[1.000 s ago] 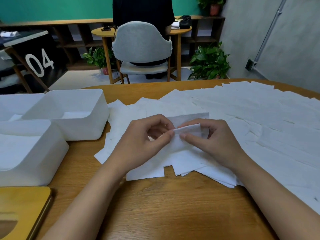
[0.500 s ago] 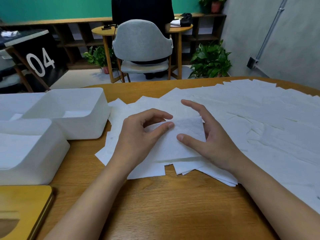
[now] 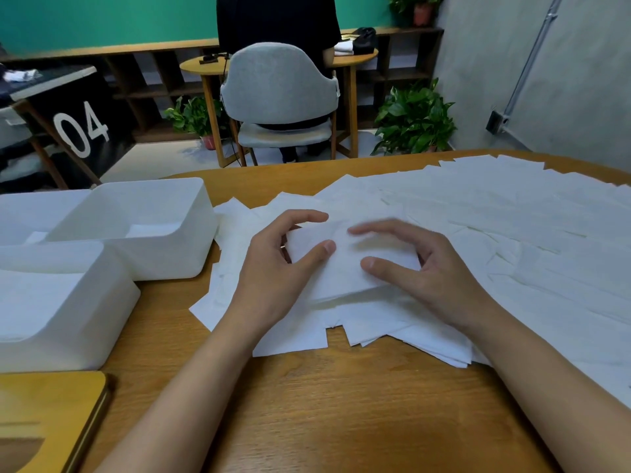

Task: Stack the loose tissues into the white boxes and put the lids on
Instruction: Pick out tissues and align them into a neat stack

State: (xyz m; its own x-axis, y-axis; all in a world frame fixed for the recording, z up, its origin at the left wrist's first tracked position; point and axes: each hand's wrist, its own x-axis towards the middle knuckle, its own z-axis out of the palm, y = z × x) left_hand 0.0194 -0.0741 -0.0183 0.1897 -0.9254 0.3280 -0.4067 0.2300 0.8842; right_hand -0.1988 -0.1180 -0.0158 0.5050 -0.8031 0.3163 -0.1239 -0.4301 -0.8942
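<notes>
A small stack of tissues (image 3: 345, 271) lies on the pile in front of me. My left hand (image 3: 276, 274) grips its left end, thumb on top and fingers arched over the far edge. My right hand (image 3: 430, 271) curls round its right end, thumb on top, its fingers blurred. Loose white tissues (image 3: 519, 230) cover the right half of the wooden table (image 3: 341, 404). Two white boxes stand at the left: the far box (image 3: 191, 213) holds a few tissues, and the near box (image 3: 112, 312) is nearly full.
A wooden lid (image 3: 51, 418) lies at the bottom left corner. Another white box (image 3: 37, 203) sits at the far left edge. Beyond the table stand a grey chair (image 3: 280, 83), a person in black behind it, and potted plants (image 3: 413, 121).
The tissue I was folding now lies flat on the stack. My right hand went from flat on the tissues to curled round the stack's right end; my left hand shifted to the left end.
</notes>
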